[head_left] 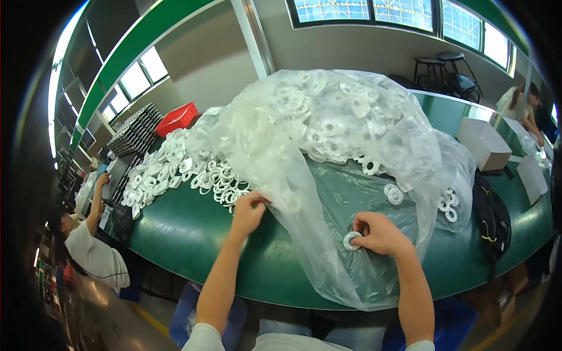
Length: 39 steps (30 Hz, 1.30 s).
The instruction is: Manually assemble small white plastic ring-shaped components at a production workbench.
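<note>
A large clear plastic bag (304, 205) lies across the green table (175, 225), its near end toward me. Many white parts with round holes (363, 105) fill its far end. Closed at the bag's left edge, my left hand (249, 212) pinches the plastic. My right hand (380, 233) is over the bag's near part, its fingers closed on a white ring (352, 240). A short stack of white rings (393, 194) lies beyond that hand. Left of the bag spreads a heap of loose white rings and plates (170, 169).
A red bin (177, 119) and stacked dark trays (136, 131) stand at the far left. On the right are a white box (483, 143), a smaller bag of rings (449, 202) and a black bag (490, 216). People work at left (96, 251) and far right (521, 105).
</note>
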Tool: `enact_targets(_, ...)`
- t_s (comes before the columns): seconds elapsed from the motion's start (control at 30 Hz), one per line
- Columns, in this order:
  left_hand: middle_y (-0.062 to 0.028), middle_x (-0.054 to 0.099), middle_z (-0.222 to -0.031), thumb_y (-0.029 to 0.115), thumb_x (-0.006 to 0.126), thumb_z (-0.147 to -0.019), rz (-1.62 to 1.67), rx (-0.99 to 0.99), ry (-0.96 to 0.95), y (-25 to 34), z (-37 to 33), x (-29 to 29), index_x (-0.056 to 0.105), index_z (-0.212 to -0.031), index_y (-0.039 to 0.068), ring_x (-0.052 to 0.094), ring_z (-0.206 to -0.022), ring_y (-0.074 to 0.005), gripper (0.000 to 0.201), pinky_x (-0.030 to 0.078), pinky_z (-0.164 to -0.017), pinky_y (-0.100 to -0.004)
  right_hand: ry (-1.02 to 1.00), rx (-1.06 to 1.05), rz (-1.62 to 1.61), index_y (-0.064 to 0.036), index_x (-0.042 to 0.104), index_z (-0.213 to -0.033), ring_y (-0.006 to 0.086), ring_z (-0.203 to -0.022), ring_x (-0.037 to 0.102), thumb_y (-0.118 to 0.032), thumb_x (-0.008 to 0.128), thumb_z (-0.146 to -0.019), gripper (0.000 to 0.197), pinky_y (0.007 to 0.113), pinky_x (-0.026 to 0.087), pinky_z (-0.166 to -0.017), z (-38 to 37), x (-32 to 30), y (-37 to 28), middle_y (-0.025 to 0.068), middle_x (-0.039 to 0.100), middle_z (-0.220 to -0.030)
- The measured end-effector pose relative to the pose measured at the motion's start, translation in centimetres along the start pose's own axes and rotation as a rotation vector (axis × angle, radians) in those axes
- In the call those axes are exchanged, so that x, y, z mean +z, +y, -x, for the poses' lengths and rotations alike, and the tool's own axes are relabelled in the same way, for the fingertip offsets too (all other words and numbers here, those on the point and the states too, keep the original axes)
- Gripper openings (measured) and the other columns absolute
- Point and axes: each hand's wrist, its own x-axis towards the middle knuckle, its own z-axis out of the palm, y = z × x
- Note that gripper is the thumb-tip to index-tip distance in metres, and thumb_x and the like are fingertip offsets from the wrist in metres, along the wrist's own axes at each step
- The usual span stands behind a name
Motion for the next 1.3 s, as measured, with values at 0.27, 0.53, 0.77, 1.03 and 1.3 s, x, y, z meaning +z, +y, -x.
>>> enact_targets(0.27, -0.0126, 0.058, -0.111, 0.013, 0.069, -0.075, -0.376, 0.306, 0.026, -1.0, -0.4, 3.5, 0.059, -0.112, 0.006, 0.049, -0.116, -0.0325, 0.039, 0.040, -0.097, -0.0409, 0.115, -0.005, -0.073, -0.0005, 0.053, -0.079, 0.0129, -0.058, 0.047, -0.009, 0.071, -0.070, 0.022, 0.028, 0.040, -0.056, -0.5, 0.1, 0.8, 0.0045, 0.053, -0.063)
enact_targets(0.53, -0.0098, 0.056, -0.106, -0.011, 0.043, -0.081, 0.302, 0.358, 1.134, 3.1, 1.8, -3.6, 0.057, -0.100, -0.003, 0.054, -0.095, -0.0219, 0.025, 0.044, -0.087, -0.0302, 0.180, 0.161, -0.267, 0.0029, 0.055, -0.082, 0.0154, -0.056, 0.060, -0.007, 0.068, -0.076, 0.018, 0.028, 0.046, -0.049, -1.1, -0.2, 0.7, 0.0120, 0.063, -0.069)
enact_targets(0.77, -0.0133, 0.061, -0.093, -0.009, 0.052, -0.077, -0.221, 0.983, 0.737, 18.9, 2.9, 2.5, 0.060, -0.095, -0.004, 0.059, -0.081, -0.0230, 0.020, 0.048, -0.077, -0.0303, 0.214, 0.125, -0.605, 0.0087, 0.060, -0.099, 0.0145, -0.060, 0.063, -0.007, 0.061, -0.085, 0.021, 0.025, 0.053, -0.055, -2.1, -0.1, 3.3, 0.0118, 0.066, -0.077)
enact_targets(1.03, -0.0180, 0.064, -0.091, 0.022, 0.065, -0.077, -0.438, 0.455, -0.189, 13.1, -10.4, 16.4, 0.068, -0.088, 0.002, 0.062, -0.085, -0.0309, 0.023, 0.050, -0.071, -0.0373, 0.159, 0.115, -0.659, 0.0100, 0.059, -0.098, 0.0151, -0.064, 0.064, -0.007, 0.058, -0.087, 0.020, 0.026, 0.054, -0.057, -2.3, -0.1, 3.9, 0.0124, 0.065, -0.079)
enact_targets(1.3, -0.0178, 0.056, -0.096, 0.022, 0.067, -0.077, -0.324, 0.355, 0.221, 10.5, -12.4, 22.9, 0.067, -0.090, 0.004, 0.053, -0.100, -0.0336, 0.023, 0.046, -0.080, -0.0428, 0.166, 0.118, -0.645, 0.0072, 0.060, -0.094, 0.0142, -0.062, 0.063, -0.007, 0.058, -0.087, 0.016, 0.026, 0.053, -0.055, -2.1, 0.1, 3.3, 0.0105, 0.065, -0.077)
